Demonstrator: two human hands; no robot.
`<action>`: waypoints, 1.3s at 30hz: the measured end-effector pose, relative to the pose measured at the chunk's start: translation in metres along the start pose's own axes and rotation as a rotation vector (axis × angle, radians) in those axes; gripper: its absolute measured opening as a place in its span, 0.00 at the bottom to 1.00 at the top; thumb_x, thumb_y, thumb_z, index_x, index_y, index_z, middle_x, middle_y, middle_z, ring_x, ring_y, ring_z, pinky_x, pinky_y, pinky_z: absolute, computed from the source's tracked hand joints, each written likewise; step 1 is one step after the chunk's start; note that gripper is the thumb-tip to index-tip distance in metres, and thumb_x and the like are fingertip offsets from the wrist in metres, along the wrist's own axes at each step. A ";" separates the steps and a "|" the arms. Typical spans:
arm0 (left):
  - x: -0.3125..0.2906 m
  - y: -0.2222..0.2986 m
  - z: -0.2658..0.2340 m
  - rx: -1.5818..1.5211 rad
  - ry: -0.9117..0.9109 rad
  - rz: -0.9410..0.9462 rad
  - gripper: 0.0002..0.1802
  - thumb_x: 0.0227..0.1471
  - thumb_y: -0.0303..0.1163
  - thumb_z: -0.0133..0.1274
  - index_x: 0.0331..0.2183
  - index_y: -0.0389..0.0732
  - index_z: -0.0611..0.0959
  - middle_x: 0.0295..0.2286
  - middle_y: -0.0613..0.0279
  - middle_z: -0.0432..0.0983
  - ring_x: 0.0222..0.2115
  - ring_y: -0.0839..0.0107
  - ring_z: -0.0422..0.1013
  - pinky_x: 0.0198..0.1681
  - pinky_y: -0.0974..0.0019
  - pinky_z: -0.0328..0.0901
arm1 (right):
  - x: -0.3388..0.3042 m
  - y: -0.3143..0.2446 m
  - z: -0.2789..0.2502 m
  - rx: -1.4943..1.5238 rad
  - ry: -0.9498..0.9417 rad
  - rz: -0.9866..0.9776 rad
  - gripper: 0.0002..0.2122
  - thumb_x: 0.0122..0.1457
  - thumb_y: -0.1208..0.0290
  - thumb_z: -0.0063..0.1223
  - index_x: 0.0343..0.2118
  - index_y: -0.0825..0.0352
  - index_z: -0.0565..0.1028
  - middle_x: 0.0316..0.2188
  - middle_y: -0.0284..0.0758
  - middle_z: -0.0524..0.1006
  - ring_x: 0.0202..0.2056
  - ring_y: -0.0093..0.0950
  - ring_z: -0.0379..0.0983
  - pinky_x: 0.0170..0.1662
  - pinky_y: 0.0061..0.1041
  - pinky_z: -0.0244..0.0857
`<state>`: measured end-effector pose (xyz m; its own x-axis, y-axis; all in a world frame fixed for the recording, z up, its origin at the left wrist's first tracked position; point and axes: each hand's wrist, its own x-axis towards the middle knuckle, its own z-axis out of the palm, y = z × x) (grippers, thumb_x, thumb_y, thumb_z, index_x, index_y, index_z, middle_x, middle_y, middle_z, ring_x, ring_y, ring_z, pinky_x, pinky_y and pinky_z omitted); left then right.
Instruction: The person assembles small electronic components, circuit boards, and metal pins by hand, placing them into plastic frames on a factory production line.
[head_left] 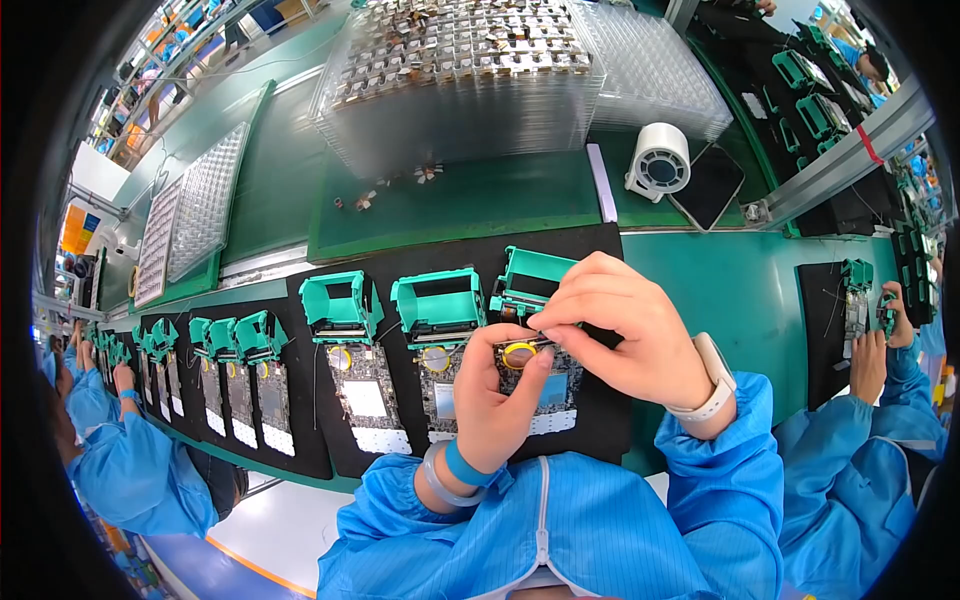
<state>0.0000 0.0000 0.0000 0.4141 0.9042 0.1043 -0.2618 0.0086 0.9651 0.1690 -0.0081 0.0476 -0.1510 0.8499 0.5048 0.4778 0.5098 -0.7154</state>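
Observation:
Both hands meet over the rightmost of three near circuit boards (556, 394), which has a green plastic frame (540, 272) at its far end. With thumb and index finger pinched, my left hand (497, 395) is at the board's upper part, beside a yellow-ringed round part (519, 355). My right hand (630, 325) closes its fingertips just above, close to the left fingertips. Whatever lies between the fingers is small and mostly hidden. To the left lie a second board with its green frame (440, 305) and a third board (365, 395) with another frame (338, 305).
The boards lie on a black mat (600, 440). Beyond stand stacked clear trays (460, 120) holding small parts, a white fan (660, 160) and a dark phone-like slab (710, 188). Loose small parts (428, 173) lie on the green bench. Co-workers in blue sit at left (150, 470) and right (850, 460).

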 end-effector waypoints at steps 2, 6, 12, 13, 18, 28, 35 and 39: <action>0.000 0.000 -0.001 0.004 0.003 0.000 0.14 0.52 0.19 0.53 0.41 0.37 0.69 0.33 0.65 0.70 0.33 0.83 0.66 0.36 0.79 0.62 | 0.001 0.000 0.001 -0.007 -0.006 -0.003 0.08 0.47 0.80 0.56 0.32 0.65 0.77 0.26 0.35 0.74 0.32 0.34 0.69 0.34 0.30 0.65; 0.000 0.000 0.001 0.011 0.002 -0.014 0.14 0.52 0.19 0.52 0.41 0.37 0.69 0.32 0.66 0.69 0.32 0.83 0.65 0.36 0.79 0.61 | 0.000 -0.002 -0.003 0.002 -0.007 0.009 0.07 0.47 0.80 0.57 0.31 0.66 0.77 0.26 0.34 0.74 0.33 0.34 0.68 0.34 0.31 0.65; -0.001 0.002 -0.001 0.049 -0.010 0.036 0.13 0.52 0.19 0.52 0.40 0.37 0.69 0.31 0.66 0.69 0.31 0.84 0.65 0.35 0.79 0.61 | -0.001 -0.008 -0.005 0.132 -0.141 0.098 0.14 0.45 0.84 0.52 0.38 0.67 0.73 0.28 0.35 0.70 0.37 0.34 0.65 0.40 0.29 0.62; -0.001 0.002 -0.001 0.018 0.005 -0.003 0.13 0.52 0.19 0.52 0.40 0.37 0.69 0.31 0.66 0.69 0.31 0.84 0.65 0.35 0.79 0.61 | -0.003 -0.006 -0.002 0.152 -0.134 0.123 0.16 0.44 0.85 0.51 0.39 0.67 0.72 0.28 0.35 0.70 0.37 0.34 0.64 0.41 0.29 0.61; -0.003 -0.004 0.004 0.060 0.069 0.052 0.11 0.52 0.19 0.52 0.39 0.36 0.70 0.31 0.65 0.71 0.31 0.83 0.66 0.34 0.79 0.62 | -0.005 -0.005 0.005 0.192 -0.132 0.173 0.16 0.43 0.87 0.49 0.38 0.67 0.69 0.29 0.34 0.69 0.38 0.34 0.64 0.42 0.29 0.60; -0.003 -0.006 0.000 0.063 0.028 0.056 0.14 0.50 0.19 0.54 0.40 0.35 0.71 0.33 0.63 0.72 0.32 0.82 0.68 0.36 0.78 0.63 | -0.004 -0.005 0.001 0.218 -0.130 0.203 0.16 0.44 0.88 0.50 0.37 0.67 0.69 0.30 0.34 0.69 0.38 0.33 0.64 0.43 0.30 0.60; -0.007 -0.006 -0.001 -0.009 -0.016 0.233 0.16 0.49 0.18 0.55 0.41 0.36 0.70 0.35 0.62 0.71 0.34 0.81 0.68 0.38 0.77 0.63 | -0.002 -0.028 -0.008 -0.006 -0.068 -0.009 0.12 0.45 0.84 0.53 0.35 0.66 0.73 0.32 0.35 0.72 0.39 0.37 0.66 0.43 0.34 0.60; 0.004 -0.005 -0.006 0.276 -0.172 -0.033 0.22 0.51 0.31 0.55 0.45 0.35 0.66 0.40 0.55 0.68 0.42 0.67 0.66 0.46 0.68 0.62 | -0.012 -0.054 0.005 -0.378 -0.047 -0.267 0.11 0.42 0.75 0.63 0.31 0.62 0.77 0.35 0.34 0.74 0.40 0.38 0.68 0.48 0.43 0.61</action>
<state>-0.0025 0.0065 -0.0056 0.5657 0.8198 0.0885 -0.0090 -0.1011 0.9948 0.1408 -0.0453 0.0777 -0.3466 0.7052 0.6186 0.6975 0.6346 -0.3327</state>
